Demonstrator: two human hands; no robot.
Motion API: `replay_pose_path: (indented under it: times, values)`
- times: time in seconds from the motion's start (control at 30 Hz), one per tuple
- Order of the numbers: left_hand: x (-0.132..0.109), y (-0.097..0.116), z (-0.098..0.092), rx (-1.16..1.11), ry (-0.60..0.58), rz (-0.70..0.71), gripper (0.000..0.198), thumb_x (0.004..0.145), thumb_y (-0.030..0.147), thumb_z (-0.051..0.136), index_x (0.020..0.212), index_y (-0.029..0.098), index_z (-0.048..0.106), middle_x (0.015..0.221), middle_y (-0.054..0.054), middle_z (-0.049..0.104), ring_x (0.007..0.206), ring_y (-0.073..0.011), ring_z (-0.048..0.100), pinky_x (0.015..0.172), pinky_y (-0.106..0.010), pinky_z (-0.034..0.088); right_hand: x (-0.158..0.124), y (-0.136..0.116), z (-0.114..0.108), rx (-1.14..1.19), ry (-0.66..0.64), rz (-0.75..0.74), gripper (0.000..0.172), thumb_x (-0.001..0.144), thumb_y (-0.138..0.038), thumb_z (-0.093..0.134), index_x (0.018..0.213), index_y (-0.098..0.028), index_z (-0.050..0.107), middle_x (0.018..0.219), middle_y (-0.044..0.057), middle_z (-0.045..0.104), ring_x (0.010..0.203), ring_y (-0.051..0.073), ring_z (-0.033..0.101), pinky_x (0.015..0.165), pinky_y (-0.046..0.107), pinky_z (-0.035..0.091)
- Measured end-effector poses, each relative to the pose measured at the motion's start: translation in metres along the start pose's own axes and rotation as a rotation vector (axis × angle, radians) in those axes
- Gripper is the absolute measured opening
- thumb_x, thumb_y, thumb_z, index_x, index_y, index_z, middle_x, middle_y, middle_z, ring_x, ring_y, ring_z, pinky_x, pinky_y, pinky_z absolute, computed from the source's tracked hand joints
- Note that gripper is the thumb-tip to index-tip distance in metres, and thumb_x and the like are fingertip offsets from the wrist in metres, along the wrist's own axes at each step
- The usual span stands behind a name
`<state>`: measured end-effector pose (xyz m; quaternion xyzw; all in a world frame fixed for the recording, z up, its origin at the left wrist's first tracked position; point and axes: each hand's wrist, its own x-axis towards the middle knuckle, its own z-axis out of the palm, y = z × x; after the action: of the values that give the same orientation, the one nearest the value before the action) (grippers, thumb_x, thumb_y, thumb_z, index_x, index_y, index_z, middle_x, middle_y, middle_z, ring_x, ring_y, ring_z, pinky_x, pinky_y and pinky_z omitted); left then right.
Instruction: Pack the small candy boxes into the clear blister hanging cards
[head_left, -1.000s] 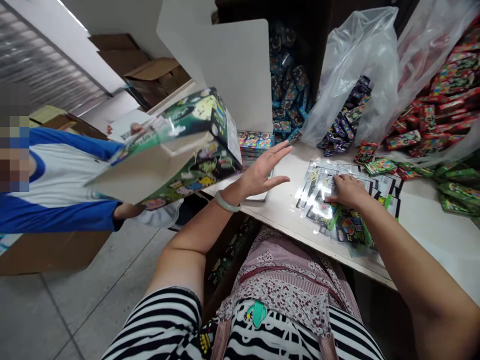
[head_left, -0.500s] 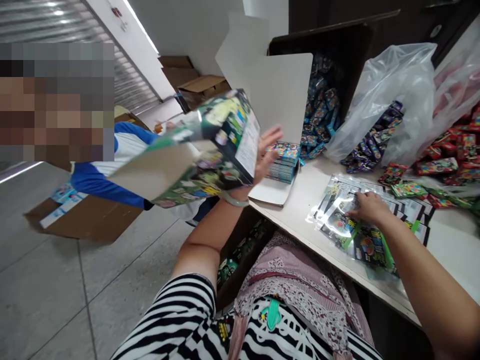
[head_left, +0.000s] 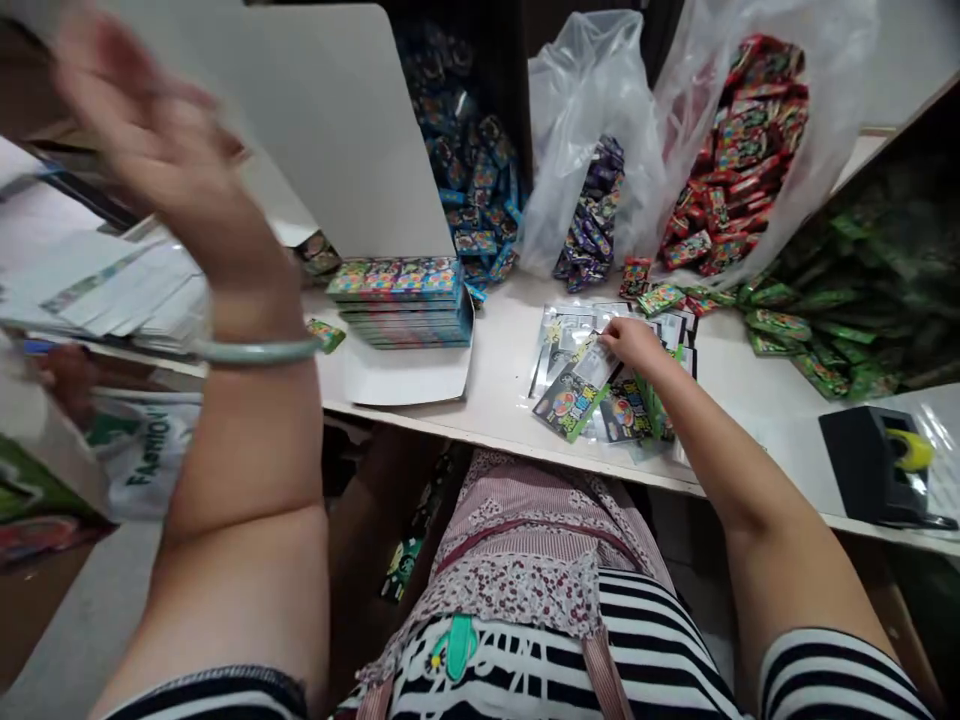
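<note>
My left hand (head_left: 154, 130) is raised at the upper left, blurred, its fingers apart and nothing in it. A pale bangle (head_left: 259, 350) rings that wrist. My right hand (head_left: 632, 343) rests on the flat printed plastic packages (head_left: 566, 400) on the table, its fingers closed at the edge of one of them. Its fingertips are small in view, and the package's upper edge lies under them. Left of the packages, a stack of colourful printed cards (head_left: 405, 305) stands on a white carton flap (head_left: 405, 375).
Blue packets (head_left: 480, 200) fill a box behind. Clear bags hold purple packets (head_left: 596, 215) and red packets (head_left: 742, 160). Green packets (head_left: 832, 330) and a tape dispenser (head_left: 862, 465) are on the right. At the left edge another person's hand (head_left: 71, 385) is near a printed box (head_left: 37, 480).
The view has swung right. The large printed box that was at my left hand is away from it, now at the left edge. My right hand is still at the packages.
</note>
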<state>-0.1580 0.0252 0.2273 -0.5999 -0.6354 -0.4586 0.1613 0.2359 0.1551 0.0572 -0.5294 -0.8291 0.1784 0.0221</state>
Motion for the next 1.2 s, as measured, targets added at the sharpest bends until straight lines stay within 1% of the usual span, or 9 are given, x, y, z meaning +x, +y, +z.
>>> replay_pose_path:
  times: [0.03, 0.17, 0.3, 0.47, 0.63, 0.77, 0.87, 1.03, 1.2]
  values:
    - [-0.023, 0.018, 0.021, -0.117, -0.029, 0.008, 0.071, 0.098, 0.076, 0.023, 0.149, 0.029, 0.034, 0.150, 0.003, 0.050, 0.138, -0.0265, 0.049, 0.110, -0.055, 0.046, -0.004, 0.002, -0.005, 0.018, 0.008, -0.001, 0.018, 0.091, -0.032, 0.060, 0.091, -0.018, 0.070, 0.097, 0.010, 0.074, 0.086, 0.022, 0.064, 0.072, 0.030, 0.042]
    - [-0.131, 0.093, 0.117, -0.376, -0.668, -0.078, 0.066, 0.086, 0.060, 0.063, 0.135, 0.017, 0.053, 0.136, -0.014, 0.063, 0.124, -0.0283, 0.061, 0.103, -0.047, 0.054, -0.032, 0.000, -0.027, 0.224, 0.135, -0.083, 0.018, 0.085, -0.035, 0.062, 0.078, -0.018, 0.065, 0.080, 0.006, 0.070, 0.073, 0.019, 0.058, 0.065, 0.031, 0.038]
    - [-0.178, 0.127, 0.168, -0.559, -0.706, -0.240, 0.021, 0.092, 0.025, 0.052, 0.107, 0.020, 0.067, 0.104, -0.006, 0.075, 0.098, -0.0199, 0.071, 0.089, -0.036, 0.058, -0.064, -0.002, -0.046, 0.541, 0.171, -0.120, 0.024, 0.078, -0.043, 0.065, 0.074, -0.020, 0.061, 0.072, 0.002, 0.064, 0.068, 0.017, 0.055, 0.066, 0.031, 0.039]
    - [-0.155, 0.126, 0.154, -0.464, -0.772, 0.045, 0.020, 0.095, 0.023, 0.050, 0.104, 0.021, 0.068, 0.099, -0.004, 0.076, 0.090, -0.0183, 0.071, 0.084, -0.032, 0.056, -0.081, 0.007, -0.050, 0.810, -0.255, -0.164, 0.044, 0.067, -0.062, 0.075, 0.069, -0.020, 0.061, 0.065, -0.002, 0.055, 0.067, 0.015, 0.050, 0.066, 0.030, 0.039]
    - [-0.147, 0.136, 0.128, -0.108, -0.848, 0.292, 0.041, 0.096, 0.030, 0.053, 0.132, 0.011, 0.056, 0.130, -0.020, 0.066, 0.121, -0.0317, 0.063, 0.105, -0.048, 0.049, -0.087, 0.000, -0.025, 0.952, -0.148, -0.144, 0.038, 0.080, -0.055, 0.067, 0.072, -0.018, 0.066, 0.066, -0.002, 0.058, 0.070, 0.014, 0.052, 0.069, 0.029, 0.042]
    - [-0.160, 0.148, 0.112, 0.088, -0.987, 0.320, 0.052, 0.097, 0.033, 0.053, 0.143, 0.010, 0.046, 0.131, -0.023, 0.065, 0.119, -0.0335, 0.065, 0.099, -0.046, 0.054, -0.095, -0.008, -0.007, 1.135, -0.135, -0.122, 0.021, 0.087, -0.038, 0.062, 0.084, -0.018, 0.070, 0.081, 0.000, 0.066, 0.081, 0.015, 0.058, 0.082, 0.029, 0.046]
    - [-0.169, 0.153, 0.108, 0.175, -1.013, 0.275, 0.048, 0.098, 0.029, 0.048, 0.143, 0.011, 0.046, 0.125, -0.021, 0.069, 0.107, -0.0316, 0.072, 0.087, -0.042, 0.058, -0.100, -0.010, -0.005, 1.116, -0.129, -0.122, 0.020, 0.089, -0.035, 0.059, 0.083, -0.019, 0.067, 0.075, -0.002, 0.061, 0.074, 0.013, 0.053, 0.073, 0.026, 0.044]
    - [-0.178, 0.157, 0.118, 0.064, -0.928, 0.241, 0.048, 0.098, 0.028, 0.049, 0.142, 0.009, 0.045, 0.131, -0.022, 0.066, 0.114, -0.0315, 0.069, 0.094, -0.044, 0.057, -0.102, -0.010, -0.010, 1.119, -0.061, -0.089, 0.024, 0.089, -0.038, 0.059, 0.074, -0.019, 0.061, 0.067, -0.003, 0.054, 0.065, 0.013, 0.049, 0.061, 0.025, 0.041]
    - [-0.184, 0.153, 0.128, -0.098, -0.876, 0.219, 0.047, 0.095, 0.020, 0.052, 0.141, 0.009, 0.048, 0.130, -0.020, 0.066, 0.116, -0.0292, 0.068, 0.098, -0.042, 0.056, -0.107, -0.005, -0.014, 1.207, -0.103, -0.128, 0.031, 0.079, -0.051, 0.069, 0.081, -0.020, 0.068, 0.073, -0.001, 0.064, 0.070, 0.015, 0.058, 0.072, 0.030, 0.049]
